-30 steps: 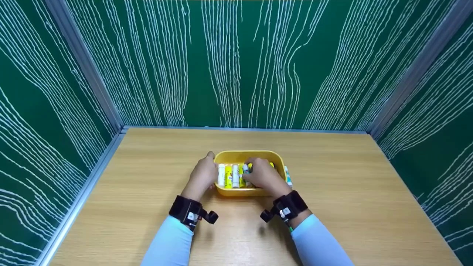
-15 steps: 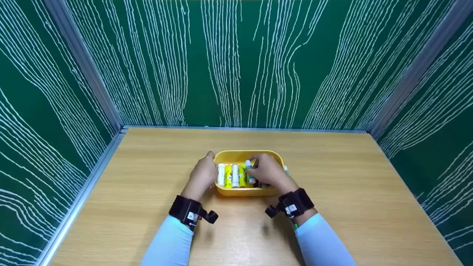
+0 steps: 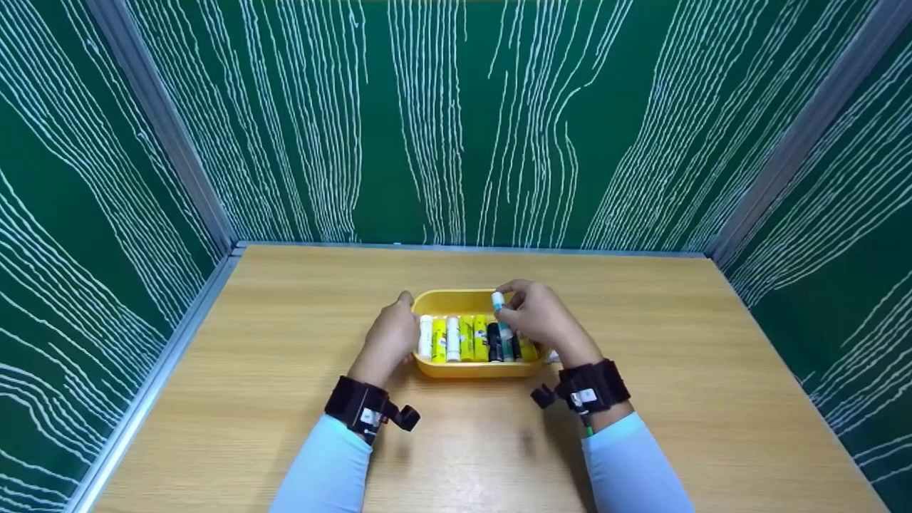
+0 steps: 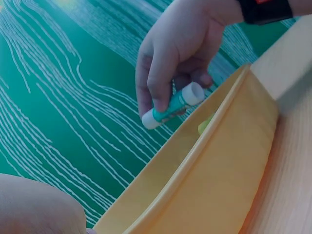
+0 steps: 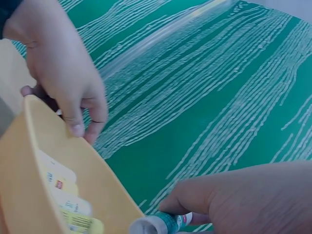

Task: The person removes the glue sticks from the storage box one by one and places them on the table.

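A yellow plastic tub (image 3: 477,370) stands on the table, with several glue sticks (image 3: 467,338) lying side by side in it, in white, yellow and dark colours. My left hand (image 3: 393,333) grips the tub's left end, fingers over the rim in the right wrist view. Between thumb and fingers, my right hand (image 3: 545,317) pinches a teal glue stick (image 4: 174,105) with white ends. It is tilted above the tub's right half, and the left wrist view has it over the rim. The right hand and arm hide part of the tub's right end.
Just outside the tub's right end, a small white item (image 3: 553,356) shows partly behind my wrist. The wooden table (image 3: 641,320) is bounded by green walls (image 3: 377,142) with white wavy lines and grey metal edging.
My right hand has lifted the teal glue stick out of the row and moved right and up with it. More sticks in the tub now show. The left hand has stayed put.
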`<state>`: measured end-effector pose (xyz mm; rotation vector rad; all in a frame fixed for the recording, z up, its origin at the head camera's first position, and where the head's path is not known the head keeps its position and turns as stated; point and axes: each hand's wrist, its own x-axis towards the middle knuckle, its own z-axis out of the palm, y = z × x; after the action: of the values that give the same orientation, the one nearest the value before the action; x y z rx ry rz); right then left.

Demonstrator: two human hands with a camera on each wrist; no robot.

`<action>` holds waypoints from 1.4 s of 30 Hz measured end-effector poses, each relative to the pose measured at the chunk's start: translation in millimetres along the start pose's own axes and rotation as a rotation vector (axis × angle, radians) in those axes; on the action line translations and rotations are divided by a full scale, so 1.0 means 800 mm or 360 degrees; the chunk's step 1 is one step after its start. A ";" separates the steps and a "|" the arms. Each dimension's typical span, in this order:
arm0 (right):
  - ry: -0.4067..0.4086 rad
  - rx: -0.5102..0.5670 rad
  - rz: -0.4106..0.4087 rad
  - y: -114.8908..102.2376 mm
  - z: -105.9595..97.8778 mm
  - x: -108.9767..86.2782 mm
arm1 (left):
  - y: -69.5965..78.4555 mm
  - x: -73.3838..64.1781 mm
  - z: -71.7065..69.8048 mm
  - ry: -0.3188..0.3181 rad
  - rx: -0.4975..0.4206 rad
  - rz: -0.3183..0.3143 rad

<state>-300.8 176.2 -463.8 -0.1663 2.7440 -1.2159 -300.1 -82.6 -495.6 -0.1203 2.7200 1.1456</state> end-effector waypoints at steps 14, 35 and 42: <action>0.0005 0.0083 0.0072 0.026 -0.049 -0.001 | 0.003 0.002 -0.001 -0.0065 -0.0040 -0.0128; -0.0006 0.0023 0.0348 0.071 -0.089 -0.003 | 0.003 -0.001 -0.002 -0.0045 -0.0011 -0.0104; -0.0066 -0.0037 0.0467 0.090 -0.083 0.001 | 0.005 -0.002 -0.002 -0.0051 -0.0028 -0.0110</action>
<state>-315.8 272.8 -472.8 0.1999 2.6289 -1.0886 -299.5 -81.1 -491.9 -0.1950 2.6566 1.1427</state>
